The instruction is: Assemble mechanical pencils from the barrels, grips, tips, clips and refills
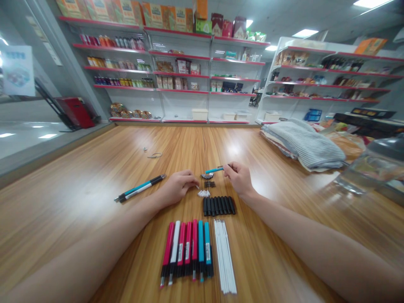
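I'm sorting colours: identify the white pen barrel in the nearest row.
The slim white pen barrel, second from left; the others are pink barrels and blue barrels.

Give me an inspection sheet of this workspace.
Surface: wooden table, glare in places.
Parts: row of seven pen barrels in pink, white and blue; white refills beside them; black grips, white tips and dark bits beyond; two pens at left.
Clutter: striped cloth and clear jug at right; thin loop at far left, material unclear.
Hands: left hand pinches a small white piece; right hand holds a blue barrel.
Cables: nothing seen for certain.
Surroundings: stocked shelves behind; red box at left.
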Demonstrator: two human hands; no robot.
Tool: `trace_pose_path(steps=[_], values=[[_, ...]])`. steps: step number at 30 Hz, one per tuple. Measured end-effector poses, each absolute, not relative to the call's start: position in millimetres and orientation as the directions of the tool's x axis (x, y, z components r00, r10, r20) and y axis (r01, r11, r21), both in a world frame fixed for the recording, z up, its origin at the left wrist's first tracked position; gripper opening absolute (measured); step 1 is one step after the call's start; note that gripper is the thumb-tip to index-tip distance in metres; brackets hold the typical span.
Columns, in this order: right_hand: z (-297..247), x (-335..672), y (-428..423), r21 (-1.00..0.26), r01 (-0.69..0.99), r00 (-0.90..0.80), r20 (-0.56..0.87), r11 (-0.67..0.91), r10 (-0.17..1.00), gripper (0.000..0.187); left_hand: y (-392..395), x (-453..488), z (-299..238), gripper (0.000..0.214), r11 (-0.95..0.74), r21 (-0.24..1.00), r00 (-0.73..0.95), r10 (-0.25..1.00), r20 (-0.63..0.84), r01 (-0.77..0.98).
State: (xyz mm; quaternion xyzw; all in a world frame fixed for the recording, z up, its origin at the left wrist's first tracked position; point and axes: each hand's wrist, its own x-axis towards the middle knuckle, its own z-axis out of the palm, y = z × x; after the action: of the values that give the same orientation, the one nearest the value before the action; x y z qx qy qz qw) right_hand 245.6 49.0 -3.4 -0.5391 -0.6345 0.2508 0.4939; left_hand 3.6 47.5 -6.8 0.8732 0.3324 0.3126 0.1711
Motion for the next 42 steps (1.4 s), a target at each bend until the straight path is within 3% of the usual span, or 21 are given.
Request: trace_pose_path(steps=[9,23,42], values=[[-1.6,245.1,48.0,-0.848,0.468,0.056,0.309,0.248,0.95,0.04,48.1,-13.0,1.9,0.018,-0.695,0.483,0.615,0.71,0.343,0.533],[-11.3,255.6,63.5,-0.892,0.366,0.186,0.348,0.264,0.919,0.034,47.5,-22.9,0.3,0.015,-0.632,0.634,0.668,0.706,0.235,0.446],[-10.9,253.2,63.7,-0.914,0.283,0.205,0.355,0.292,0.912,0.029,35.1,-7.2,6.4,0.014,-0.679,0.561,0.676,0.688,0.263,0.473]])
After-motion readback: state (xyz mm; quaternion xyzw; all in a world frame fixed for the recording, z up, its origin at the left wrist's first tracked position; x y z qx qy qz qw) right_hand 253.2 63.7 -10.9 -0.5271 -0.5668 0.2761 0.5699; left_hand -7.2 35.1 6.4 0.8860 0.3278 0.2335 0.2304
